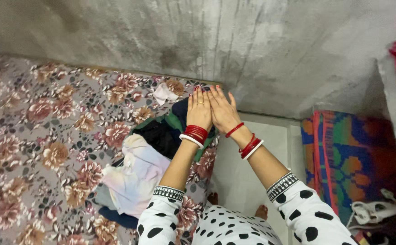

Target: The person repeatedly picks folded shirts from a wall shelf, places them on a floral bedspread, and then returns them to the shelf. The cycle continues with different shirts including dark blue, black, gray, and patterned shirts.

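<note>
Both hands are hovering flat over the bed, side by side and touching along the edges, fingers stretched out, gripping nothing. Left hand (199,110) is wearing a ring and red bangles; right hand (223,110) has red bangles too. Right under them a pile of clothes (143,168) is lying on the floral bedsheet (48,136), near the bed's edge: a pale tie-dye garment (136,174) on top, a black garment (161,136) and a green one beside it. A small white cloth (164,93) is sitting apart, near the concrete wall (252,45).

Risk, as I judge it: the pile is sitting close to the edge, so a careless pull could be dragging pieces onto the floor (238,177). Bangles could be snagging loose fabric.
</note>
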